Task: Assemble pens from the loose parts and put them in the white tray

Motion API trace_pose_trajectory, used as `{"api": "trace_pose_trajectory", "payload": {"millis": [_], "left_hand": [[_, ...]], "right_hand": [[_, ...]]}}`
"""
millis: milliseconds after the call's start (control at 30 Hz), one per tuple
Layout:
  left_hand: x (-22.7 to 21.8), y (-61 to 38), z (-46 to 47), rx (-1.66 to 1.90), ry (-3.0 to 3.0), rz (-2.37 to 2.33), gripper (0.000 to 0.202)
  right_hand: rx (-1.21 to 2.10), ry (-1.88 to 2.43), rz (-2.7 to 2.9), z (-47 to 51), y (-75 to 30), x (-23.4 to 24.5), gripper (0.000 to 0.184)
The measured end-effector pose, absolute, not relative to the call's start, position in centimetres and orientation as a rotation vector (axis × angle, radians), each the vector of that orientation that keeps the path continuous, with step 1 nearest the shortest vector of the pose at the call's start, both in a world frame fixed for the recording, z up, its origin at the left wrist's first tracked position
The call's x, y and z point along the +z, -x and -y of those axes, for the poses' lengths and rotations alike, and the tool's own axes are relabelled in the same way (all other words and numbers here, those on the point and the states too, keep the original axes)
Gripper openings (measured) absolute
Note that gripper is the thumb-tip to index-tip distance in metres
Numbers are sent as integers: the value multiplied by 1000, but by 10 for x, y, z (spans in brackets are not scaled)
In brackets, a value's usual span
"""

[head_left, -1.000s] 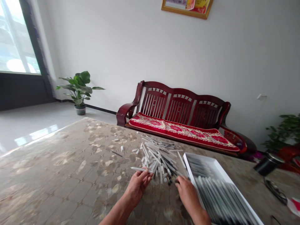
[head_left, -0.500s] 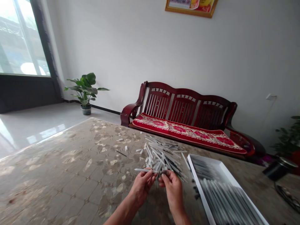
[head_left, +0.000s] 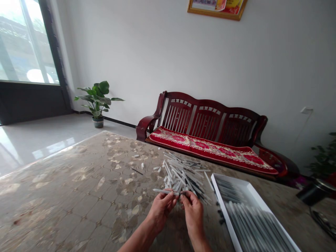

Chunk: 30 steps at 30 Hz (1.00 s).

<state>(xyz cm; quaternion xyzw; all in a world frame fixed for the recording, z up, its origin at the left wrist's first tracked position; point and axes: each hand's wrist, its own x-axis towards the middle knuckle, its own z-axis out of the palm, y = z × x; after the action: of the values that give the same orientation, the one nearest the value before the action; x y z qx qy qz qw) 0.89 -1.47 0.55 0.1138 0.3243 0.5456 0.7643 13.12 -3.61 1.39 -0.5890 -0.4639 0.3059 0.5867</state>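
Between thumb and fingers, my left hand (head_left: 163, 206) grips a slim whitish pen (head_left: 160, 191), its pointed end toward the left. My right hand (head_left: 193, 206) pinches a small black cap (head_left: 182, 193) at the pen's right end. Cap and barrel meet or nearly meet there; fingertips partly hide the joint. Just beyond both hands lies a loose pile of white pen parts (head_left: 175, 173), with a few thin black pieces among them. To the right, a white box (head_left: 225, 217) holds rows of grey pens (head_left: 257, 224).
Small black caps (head_left: 221, 216) lie along the box's left side. A thin dark stick (head_left: 137, 171) and short white pieces (head_left: 142, 165) are scattered left of the pile. A black cylinder (head_left: 313, 190) stands at the table's right. Behind the table (head_left: 86, 196) is a wooden bench (head_left: 207, 120).
The black cap in my right hand has come up against the right end of the pen, or close to it. My left hand keeps its hold. The view has shifted slightly.
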Motion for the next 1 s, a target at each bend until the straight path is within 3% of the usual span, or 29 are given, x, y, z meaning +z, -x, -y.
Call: {"api": "trace_pose_trajectory", "payload": {"millis": [333,567,700,900,1000], "left_hand": [[3,-10,16,1242,-334,-720,36],[7,-12,23,1266,-465,-743,38],[10,-13,24,1256,-495,-767,39],[12,-14,24,1244,-493,-780,39],[11,-14,25,1244,-517,-767,38]], "right_hand": [[453,1423,1323,38,-129,4,24],[176,1560,1464,37,-126,-1,44],[300,1556,1490,39,-131,4,49],[416,1488,1531,45,-138,15,35],[405,1540,1542,43,-139,13,38]]}}
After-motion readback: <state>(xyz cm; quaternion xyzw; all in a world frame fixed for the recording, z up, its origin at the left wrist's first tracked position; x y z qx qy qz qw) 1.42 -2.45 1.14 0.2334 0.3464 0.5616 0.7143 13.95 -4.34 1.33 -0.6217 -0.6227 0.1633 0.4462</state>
